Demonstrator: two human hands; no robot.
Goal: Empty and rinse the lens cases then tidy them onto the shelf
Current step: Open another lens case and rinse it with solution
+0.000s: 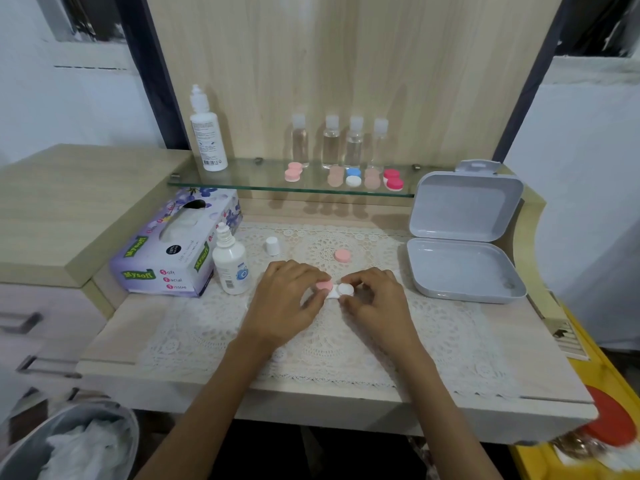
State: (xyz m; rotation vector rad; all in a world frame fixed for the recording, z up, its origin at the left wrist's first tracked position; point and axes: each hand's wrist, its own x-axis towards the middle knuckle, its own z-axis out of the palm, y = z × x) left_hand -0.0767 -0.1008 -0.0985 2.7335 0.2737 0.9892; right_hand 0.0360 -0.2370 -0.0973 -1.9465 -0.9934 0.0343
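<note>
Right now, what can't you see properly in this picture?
Lens case: head view, left hand and right hand cover most of it.
Tall bottle label: head view, print too small.
Bin: head view, cut off by bottom-left edge.
Yellow object: head view, blurred at right edge.

Single head view, looking forward and down, close over table (114, 341)

lens case (343, 290) pink-white | mat (207, 327) white (lace pattern) | box (464, 268) grey

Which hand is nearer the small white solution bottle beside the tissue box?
Left. The left hand lies just right of the small white solution bottle; the right hand is farther right.
</note>
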